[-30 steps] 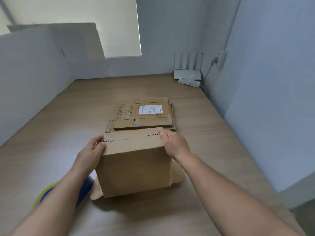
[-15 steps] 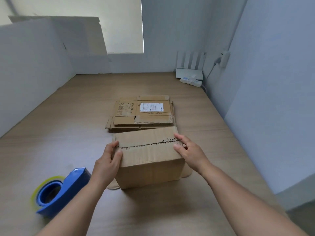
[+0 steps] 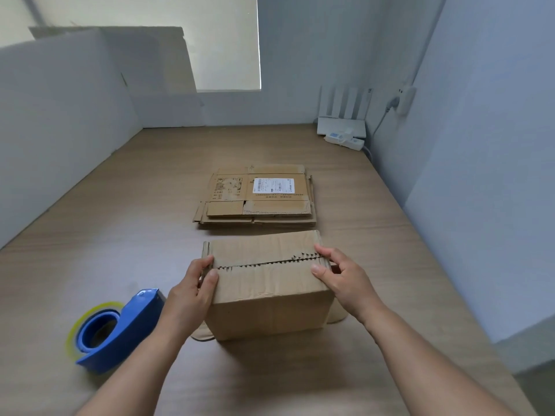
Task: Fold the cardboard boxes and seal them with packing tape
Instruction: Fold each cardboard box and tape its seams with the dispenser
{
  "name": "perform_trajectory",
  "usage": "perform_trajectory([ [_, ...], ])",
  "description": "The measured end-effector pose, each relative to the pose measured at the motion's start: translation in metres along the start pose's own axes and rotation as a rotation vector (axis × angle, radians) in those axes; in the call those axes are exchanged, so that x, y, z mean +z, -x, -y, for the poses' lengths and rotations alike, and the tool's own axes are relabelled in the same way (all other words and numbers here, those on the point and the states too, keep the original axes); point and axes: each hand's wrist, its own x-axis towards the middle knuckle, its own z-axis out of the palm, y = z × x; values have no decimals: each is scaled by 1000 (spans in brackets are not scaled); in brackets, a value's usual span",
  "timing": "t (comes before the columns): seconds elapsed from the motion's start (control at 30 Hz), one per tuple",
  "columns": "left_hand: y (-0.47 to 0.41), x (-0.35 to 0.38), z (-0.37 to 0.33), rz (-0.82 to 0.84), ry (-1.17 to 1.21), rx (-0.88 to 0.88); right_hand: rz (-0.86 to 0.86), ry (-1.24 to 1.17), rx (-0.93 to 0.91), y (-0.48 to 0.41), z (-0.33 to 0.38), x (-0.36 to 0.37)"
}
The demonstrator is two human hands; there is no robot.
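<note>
**Box lowered onto the table, both hands at its top seam**

Since one second ago the cardboard box (image 3: 270, 295) has gone from a tilted position close to the camera to standing flat on the table (image 3: 120, 220), a little farther from the person. Both hands went with it. The tape dispenser (image 3: 120, 328), before mostly hidden behind the left arm, is now fully in view.

The box stands in the near middle of the table. Its two top flaps are folded shut and meet in a jagged seam (image 3: 270, 262) which runs from left to right. Because the top is closed, it cannot be seen what is inside the box. At the bottom, rounded flap ends stick out at the left and right corners.

The left hand (image 3: 189, 298) grips the left upper edge, with the thumb on the top face and the fingers curled round the side. The right hand (image 3: 345, 283) holds the right upper edge, with the thumb on the top and a finger lying at the end of the seam.

Just left of the box and apart from it, the blue tape dispenser lies on its side with a roll of clear tape in it. Behind the box lies a stack of flattened boxes (image 3: 258, 202), and the uppermost one carries a white shipping label (image 3: 273, 186). In the far right corner a white router (image 3: 342, 121) stands with its antennas up. A power strip (image 3: 345, 141) lies just before it.
</note>
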Motion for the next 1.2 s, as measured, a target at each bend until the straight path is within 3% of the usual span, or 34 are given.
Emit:
perform_trajectory([
  [0.17, 2, -11, -2, 80, 40, 46, 5, 32, 0, 1, 4, -3],
  [0.23, 3, -21, 3, -4, 79, 36, 0, 42, 0, 2, 4, -3],
  [0.33, -3, -41, 30, -216, -146, -151, -1, 43, 5, 1, 4, -2],
  [0.47, -3, -50, 74, -110, -384, -487, -4, 42, 9, 1, 4, -2],
  [0.73, -4, -51, 107, -84, -435, -670, -7, 45, 27, 0, 4, -3],
  [0.87, -6, -72, 110, 45, -395, -587, -2, 50, 35, 0, 4, -2],
  [0.97, 0, -94, 97, 34, -285, -483, -6, 36, 40, 0, 5, -2],
  [1.1, -8, -124, 34, -53, -104, -312, 1, 12, 33, 0, 4, -2],
  [1.2, -12, -137, -37, 8, -34, -110, 7, 17, 27, 1, 5, -2],
])
